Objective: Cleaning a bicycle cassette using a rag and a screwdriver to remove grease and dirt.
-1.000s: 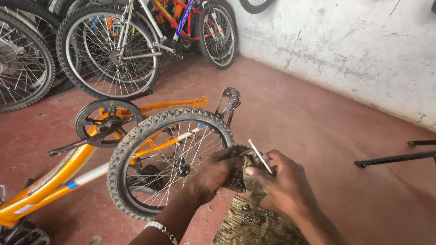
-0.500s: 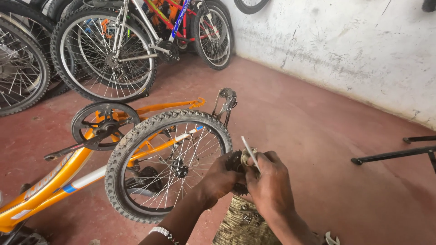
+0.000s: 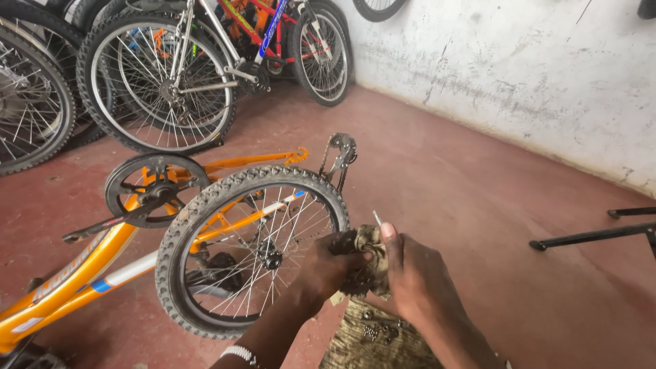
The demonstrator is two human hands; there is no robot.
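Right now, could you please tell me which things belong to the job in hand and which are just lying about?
In hand: left hand, right hand, rag, metal pin.

Lying about: orange bike, its wheel, parked bikes, black stand.

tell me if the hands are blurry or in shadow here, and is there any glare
Head view: left hand and right hand are fairly sharp, dim against the bright wall; the rag they grip is murky, its detail lost; no hard glare, soft even light on the floor.
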